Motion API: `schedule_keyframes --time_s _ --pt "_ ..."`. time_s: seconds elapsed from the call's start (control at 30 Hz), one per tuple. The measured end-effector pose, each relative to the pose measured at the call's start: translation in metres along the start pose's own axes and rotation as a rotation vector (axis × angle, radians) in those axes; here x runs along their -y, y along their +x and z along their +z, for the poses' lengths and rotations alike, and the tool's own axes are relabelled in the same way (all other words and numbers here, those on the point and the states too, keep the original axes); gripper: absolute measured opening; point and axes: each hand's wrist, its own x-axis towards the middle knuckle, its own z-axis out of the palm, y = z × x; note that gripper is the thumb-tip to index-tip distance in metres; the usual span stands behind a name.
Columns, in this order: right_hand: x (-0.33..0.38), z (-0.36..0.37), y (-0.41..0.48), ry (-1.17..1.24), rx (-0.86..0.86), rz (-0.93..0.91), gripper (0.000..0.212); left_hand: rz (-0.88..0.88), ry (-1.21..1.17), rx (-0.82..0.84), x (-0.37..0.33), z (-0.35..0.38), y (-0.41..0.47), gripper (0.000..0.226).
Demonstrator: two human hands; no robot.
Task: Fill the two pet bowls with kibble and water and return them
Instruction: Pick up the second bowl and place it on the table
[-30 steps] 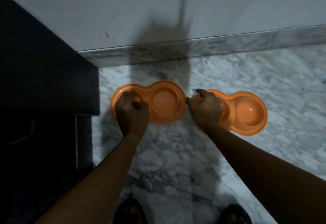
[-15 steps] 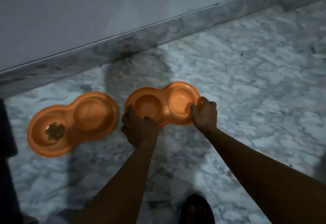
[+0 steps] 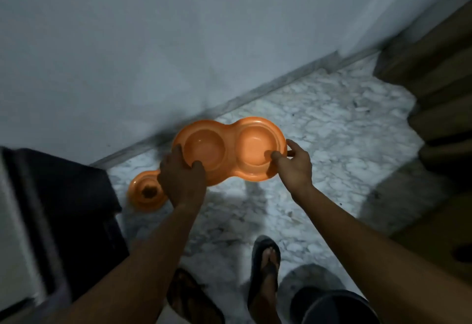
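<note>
Hands grip the empty double bowl (image 3: 229, 151) mid-frame: left hand (image 3: 182, 179) and right hand (image 3: 293, 165) clamping opposite rims. Risk: second bowl (image 3: 145, 192), lower left on floor, gets kicked, scattering kibble.

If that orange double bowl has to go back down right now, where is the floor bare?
Bare marble floor lies right of the held bowl, between the wall skirting and the brown boxes. A smaller bare strip sits between the hands and the sandalled feet. The left is crowded: the second bowl, holding some kibble, sits against the dark cabinet.
</note>
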Motion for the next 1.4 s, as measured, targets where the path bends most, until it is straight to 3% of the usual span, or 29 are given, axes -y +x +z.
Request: schedule_keyframes --time_s 0.13,0.27,0.37,0.53,0.87,1.17,1.4 --pt "0.112 -0.062 -0.125 0.042 -0.013 -0.093 0.052 0.099 -0.026 -0.037 -0.088 -0.146 -0.057 0.066" --pt "0.197 -0.106 -0.246 0.125 -0.012 -0.202 0.036 0.209 -0.066 -0.117 -0.141 -0.282 -0.115 0.066" --pt "0.243 -0.121 -0.33 0.188 0.026 -0.309 0.026 0.282 -0.128 -0.218 -0.153 -0.375 -0.152 0.067" --pt "0.293 -0.108 -0.457 0.228 0.113 -0.443 0.038 0.285 -0.186 -0.34 -0.139 -0.521 -0.208 0.068" --pt "0.35 0.037 -0.673 0.225 0.269 -0.65 0.048 0.235 -0.284 -0.549 -0.016 -0.774 -0.231 0.062" --pt "0.329 0.25 -0.834 0.156 0.425 -0.581 0.053 0.109 -0.201 -0.456 0.185 -0.975 -0.189 0.055" --pt "0.321 0.367 -0.899 0.02 0.503 -0.529 0.051 -0.047 -0.185 -0.398 0.293 -1.051 -0.152 0.055"
